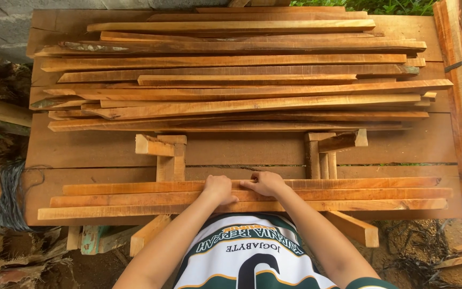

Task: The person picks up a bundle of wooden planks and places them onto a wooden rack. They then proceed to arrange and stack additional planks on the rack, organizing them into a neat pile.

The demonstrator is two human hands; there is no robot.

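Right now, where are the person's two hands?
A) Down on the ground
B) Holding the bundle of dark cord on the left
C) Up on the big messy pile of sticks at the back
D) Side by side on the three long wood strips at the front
D: the left hand and right hand lie close together on the three long wood strips at the bench's near edge, away from the big pile.

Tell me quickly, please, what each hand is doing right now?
Left hand: curled, palm down on the near wooden slats, gripping nothing clearly.
Right hand: fingers bent, pressing the same slats.
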